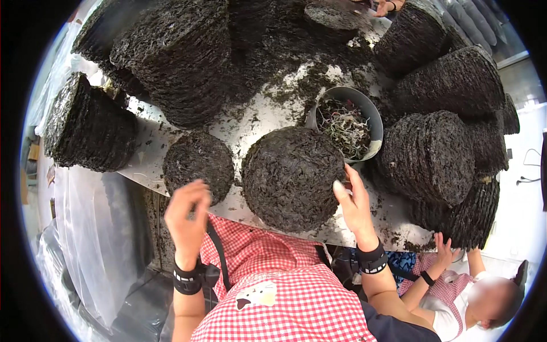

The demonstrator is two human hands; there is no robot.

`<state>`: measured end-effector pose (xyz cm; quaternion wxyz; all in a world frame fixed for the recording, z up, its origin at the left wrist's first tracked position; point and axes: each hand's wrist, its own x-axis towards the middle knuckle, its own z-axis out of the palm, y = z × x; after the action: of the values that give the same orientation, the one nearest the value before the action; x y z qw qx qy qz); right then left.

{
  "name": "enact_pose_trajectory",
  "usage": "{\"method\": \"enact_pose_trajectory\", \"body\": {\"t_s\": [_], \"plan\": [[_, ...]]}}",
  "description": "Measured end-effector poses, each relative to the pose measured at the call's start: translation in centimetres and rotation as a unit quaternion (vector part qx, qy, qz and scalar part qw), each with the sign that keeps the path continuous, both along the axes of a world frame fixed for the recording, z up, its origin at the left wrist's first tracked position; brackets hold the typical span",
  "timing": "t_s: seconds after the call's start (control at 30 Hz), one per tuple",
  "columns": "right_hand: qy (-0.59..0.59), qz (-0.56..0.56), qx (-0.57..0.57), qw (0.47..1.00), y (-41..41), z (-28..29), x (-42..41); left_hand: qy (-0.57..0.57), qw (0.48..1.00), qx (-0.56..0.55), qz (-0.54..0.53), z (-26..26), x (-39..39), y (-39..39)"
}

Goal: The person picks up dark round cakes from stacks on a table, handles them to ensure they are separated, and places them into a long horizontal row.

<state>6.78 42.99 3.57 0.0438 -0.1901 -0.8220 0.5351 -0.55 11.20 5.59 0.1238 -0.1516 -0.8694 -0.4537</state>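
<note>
A wide round stack of dark dried seaweed sheets (295, 179) rests on the pale table, close to its front edge. My right hand (354, 201) touches the stack's right side, fingers and thumb apart. To the left lies a smaller, lower round of the same seaweed (201, 164). My left hand (188, 209), slightly blurred, is over that round's lower edge with its fingers bent; whether it touches or holds any seaweed cannot be made out. Just behind the wide stack stands a grey plastic tub (374, 115) holding pale, reddish and greenish scraps.
Tall seaweed stacks (166, 64) crowd the back and left; more stacks (427, 158) lean together on the right. Loose flakes litter the table (252, 115). A co-worker (453, 295) handles a stack at the right corner. Another person's hand (384, 7) shows at the far side.
</note>
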Motion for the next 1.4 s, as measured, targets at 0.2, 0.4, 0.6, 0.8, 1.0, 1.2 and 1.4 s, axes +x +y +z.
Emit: {"method": "enact_pose_trajectory", "body": {"t_s": [0.2, 0.4, 0.6, 0.8, 1.0, 1.2, 1.4], "plan": [[0.035, -0.07, -0.001, 0.997, 2.1, -2.4, -0.9, 0.035, 0.925, -0.137, -0.354, 2.6, 1.0, 7.6], [0.031, -0.074, -0.031, 0.996, 2.6, -3.4, -2.2, 0.02, 0.931, -0.146, -0.335, 1.2, 1.4, 7.6], [0.066, -0.054, 0.006, 0.996, 2.0, -1.1, -2.5, 0.01, 0.959, -0.011, -0.283, 2.6, 1.3, 6.9], [0.071, -0.036, 0.001, 0.997, 0.0, -0.3, -1.7, 0.011, 0.988, 0.098, 0.115, 2.4, 2.0, 3.3], [0.09, -0.049, -0.012, 0.995, 0.2, -1.7, -1.3, -0.135, 0.854, 0.447, 0.229, -2.8, 1.1, -2.2], [0.107, -0.041, 0.022, 0.993, 0.1, -1.5, -1.4, -0.231, 0.89, 0.297, 0.259, -8.8, 0.6, -7.4], [0.097, -0.047, 0.076, 0.991, 0.5, -1.9, -0.9, -0.264, 0.91, 0.223, 0.229, -9.9, 1.2, -7.1]]}}
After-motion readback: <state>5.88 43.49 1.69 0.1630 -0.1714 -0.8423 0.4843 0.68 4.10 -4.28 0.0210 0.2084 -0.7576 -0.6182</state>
